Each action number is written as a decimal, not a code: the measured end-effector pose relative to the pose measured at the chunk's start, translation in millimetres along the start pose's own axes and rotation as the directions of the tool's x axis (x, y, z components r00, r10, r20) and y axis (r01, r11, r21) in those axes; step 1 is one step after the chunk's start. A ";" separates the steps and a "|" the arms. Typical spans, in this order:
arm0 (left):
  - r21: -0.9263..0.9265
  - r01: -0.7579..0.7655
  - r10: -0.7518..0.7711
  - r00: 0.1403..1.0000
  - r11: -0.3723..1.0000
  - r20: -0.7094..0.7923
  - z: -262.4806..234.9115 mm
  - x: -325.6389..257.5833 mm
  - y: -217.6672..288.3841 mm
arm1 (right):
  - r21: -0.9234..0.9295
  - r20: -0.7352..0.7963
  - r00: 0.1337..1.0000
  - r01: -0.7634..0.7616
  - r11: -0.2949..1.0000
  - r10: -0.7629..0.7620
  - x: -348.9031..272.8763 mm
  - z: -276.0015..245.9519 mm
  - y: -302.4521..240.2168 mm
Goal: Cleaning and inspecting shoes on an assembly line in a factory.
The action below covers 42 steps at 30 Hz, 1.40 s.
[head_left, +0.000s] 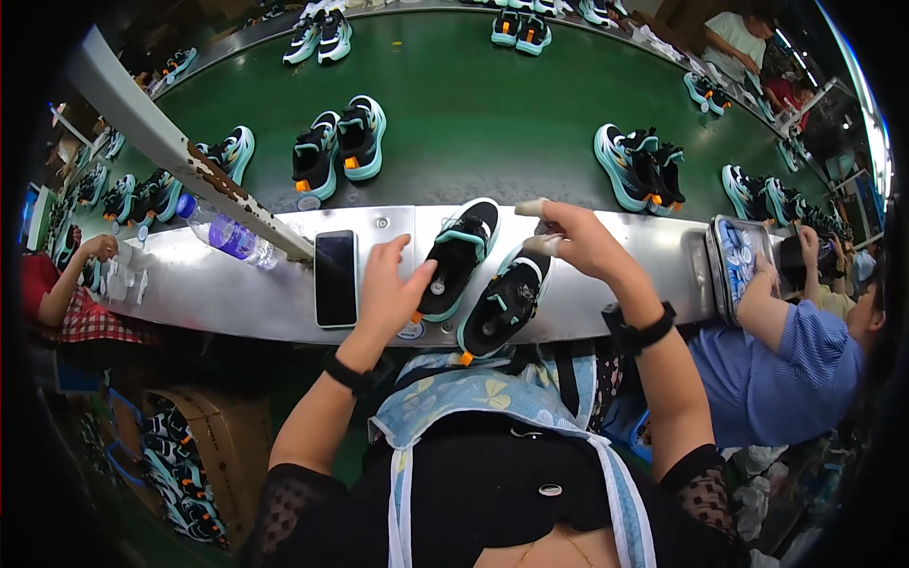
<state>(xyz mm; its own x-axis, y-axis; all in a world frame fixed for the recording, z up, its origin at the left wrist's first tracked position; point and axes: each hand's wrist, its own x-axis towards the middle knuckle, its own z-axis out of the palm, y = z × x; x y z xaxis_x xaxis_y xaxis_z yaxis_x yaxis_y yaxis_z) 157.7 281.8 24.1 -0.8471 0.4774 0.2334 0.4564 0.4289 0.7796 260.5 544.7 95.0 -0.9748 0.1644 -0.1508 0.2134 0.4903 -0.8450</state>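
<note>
Two black sneakers with mint trim lie on the metal ledge in front of me: a left sneaker (453, 265) and a right sneaker (507, 305), toes pointing away. My left hand (386, 289) is beside the left sneaker's heel, fingers spread, its thumb at the collar. Over the right sneaker's toe hovers my right hand (579, 241), index finger stretched out to the left and pale covers on its fingertips. Its lower fingers meet or nearly meet the toe; which, I cannot tell. A round sticker (411, 329) shows by the left sneaker's heel.
A phone (336, 279) and a water bottle (227, 232) lie left on the ledge (653, 246), near a slanting rusty post (189, 151). Beyond, sneaker pairs stand on the green belt (464, 104). At right, a co-worker's hand reaches into a tray (734, 256). A shoe-filled carton (222, 445) stands lower left.
</note>
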 end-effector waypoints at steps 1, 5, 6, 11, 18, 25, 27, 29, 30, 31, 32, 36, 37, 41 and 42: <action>-0.005 0.013 -0.013 1.000 1.000 0.025 11.0 3.9 -15.2 | -0.166 0.037 0.994 0.105 0.981 -0.100 16.8 5.1 2.4; 0.047 0.028 -0.036 0.983 0.998 0.179 40.9 13.6 -11.2 | 0.016 0.193 0.956 0.222 0.975 -0.221 56.0 44.2 12.7; 0.051 0.033 -0.041 0.984 0.998 0.175 40.9 16.0 -11.9 | -0.066 0.196 0.970 0.156 0.986 -0.140 56.5 48.0 2.1; -0.072 0.138 -0.122 0.974 0.988 0.188 44.6 28.0 -7.3 | -0.226 0.280 0.927 0.317 0.921 -0.250 48.1 38.3 13.0; -0.289 0.281 -0.235 0.954 0.915 0.185 62.8 9.3 -37.7 | -0.555 0.076 0.932 0.335 0.761 -0.355 35.8 84.2 14.1; -0.040 -0.174 0.178 0.937 0.984 0.300 30.2 -9.9 19.8 | 0.106 0.168 0.951 0.245 0.964 -0.260 6.8 35.6 11.9; 0.025 -0.252 0.236 0.933 0.967 0.272 48.3 -11.1 26.9 | -0.135 0.002 0.930 0.364 0.922 -0.367 15.0 57.1 43.3; 0.098 -0.312 0.279 0.926 0.945 0.256 52.5 -10.8 29.0 | -0.428 -0.060 0.966 0.204 0.880 -0.253 7.9 65.8 18.3; 0.116 -0.340 0.302 0.917 0.933 0.260 51.8 -9.4 31.1 | -0.456 -0.065 0.963 0.204 0.866 -0.261 8.3 64.7 17.3; 0.135 -0.369 0.325 0.907 0.919 0.267 49.5 -8.2 32.4 | -0.483 -0.072 0.960 0.203 0.852 -0.269 7.9 63.5 14.9; 0.137 -0.376 0.331 0.905 0.916 0.267 45.0 -9.4 33.2 | -0.484 -0.078 0.959 0.203 0.851 -0.273 6.9 56.7 13.9; -0.040 -0.263 0.222 0.714 0.964 0.664 19.3 -12.2 38.2 | -0.323 0.054 0.990 0.144 0.935 -0.134 -18.6 14.9 28.9; -0.180 -0.025 0.154 0.640 0.983 0.753 9.8 -11.9 40.2 | -0.353 0.035 0.992 0.124 0.928 -0.119 -29.7 9.3 31.6; -0.143 -0.332 0.353 0.922 0.932 0.160 9.7 24.4 54.8 | -0.270 0.202 0.977 0.117 0.956 -0.063 -75.3 15.4 42.7; -0.264 -0.014 0.139 0.876 0.964 0.462 18.2 23.6 48.5 | -0.210 0.176 0.979 0.141 0.968 -0.104 -84.3 18.1 39.7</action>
<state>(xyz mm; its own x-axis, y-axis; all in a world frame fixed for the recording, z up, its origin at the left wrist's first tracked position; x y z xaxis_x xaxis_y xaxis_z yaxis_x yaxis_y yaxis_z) 164.8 327.8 56.9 -0.5527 0.8322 0.0442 0.3803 0.2047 0.9019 349.9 534.8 64.8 -0.9878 -0.0409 -0.1502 0.0832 0.6772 -0.7311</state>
